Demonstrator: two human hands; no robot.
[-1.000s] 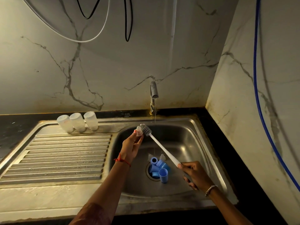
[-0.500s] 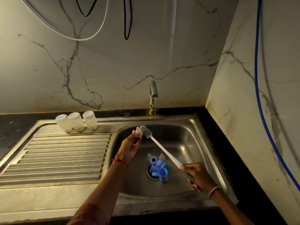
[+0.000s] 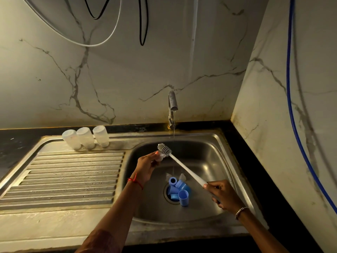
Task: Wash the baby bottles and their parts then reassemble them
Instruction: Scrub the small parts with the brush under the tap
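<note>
Over the steel sink basin, my left hand pinches a small clear bottle teat. My right hand grips the white handle of a bottle brush, whose grey bristle head lies against the teat. Several blue caps and rings are piled on the drain, with two clear teats behind them. Three white bottles stand upside down at the back of the drainboard.
A thin stream of water runs from the tap into the basin, just right of the brush head. The ridged drainboard stretches to the left. Marble walls close in behind and on the right. Cables and a blue hose hang along the walls.
The brush head has slid past the teat, up and to the left. My left hand has lowered slightly. The right hand keeps its grip on the handle.
</note>
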